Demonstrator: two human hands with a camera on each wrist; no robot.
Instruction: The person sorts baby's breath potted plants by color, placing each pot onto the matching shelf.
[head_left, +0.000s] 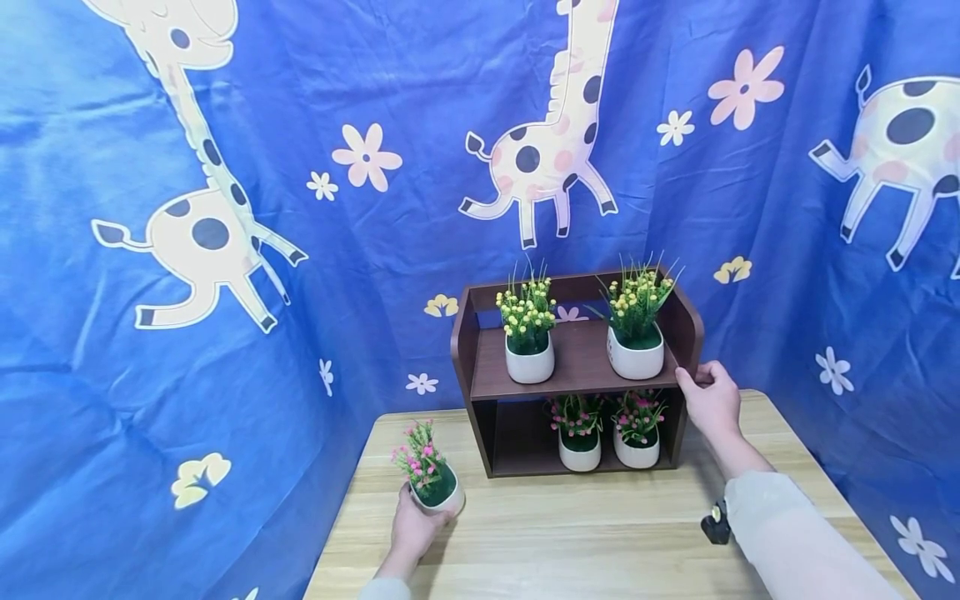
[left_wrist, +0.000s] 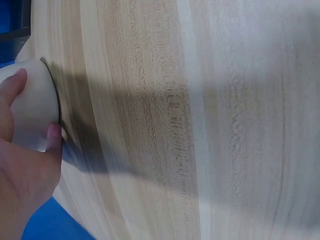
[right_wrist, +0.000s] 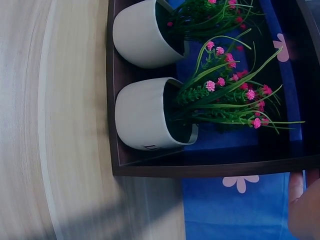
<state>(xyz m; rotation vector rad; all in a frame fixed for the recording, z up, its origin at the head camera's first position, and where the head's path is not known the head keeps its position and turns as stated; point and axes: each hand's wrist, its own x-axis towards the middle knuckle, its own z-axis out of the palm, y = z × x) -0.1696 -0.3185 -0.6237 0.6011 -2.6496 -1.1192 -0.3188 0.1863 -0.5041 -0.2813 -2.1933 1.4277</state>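
My left hand (head_left: 415,531) grips a white pot (head_left: 453,502) of pink artificial flowers (head_left: 422,460) at the left of the table. In the left wrist view, thumb and fingers lie round the wall of this pot (left_wrist: 37,102), its base close over the wood. My right hand (head_left: 712,402) holds the right side panel of a dark brown two-tier shelf (head_left: 483,375) by its front edge. On its lower tier, two white pots of pink flowers (right_wrist: 142,112) stand side by side toward the right. Two pots of yellow flowers (head_left: 529,363) (head_left: 636,362) occupy the upper tier.
The shelf stands at the back of a light wood table (head_left: 570,542). Behind and beside it hangs a blue curtain (head_left: 405,250) printed with giraffes and flowers. A small black device (head_left: 716,525) sits at the right wrist.
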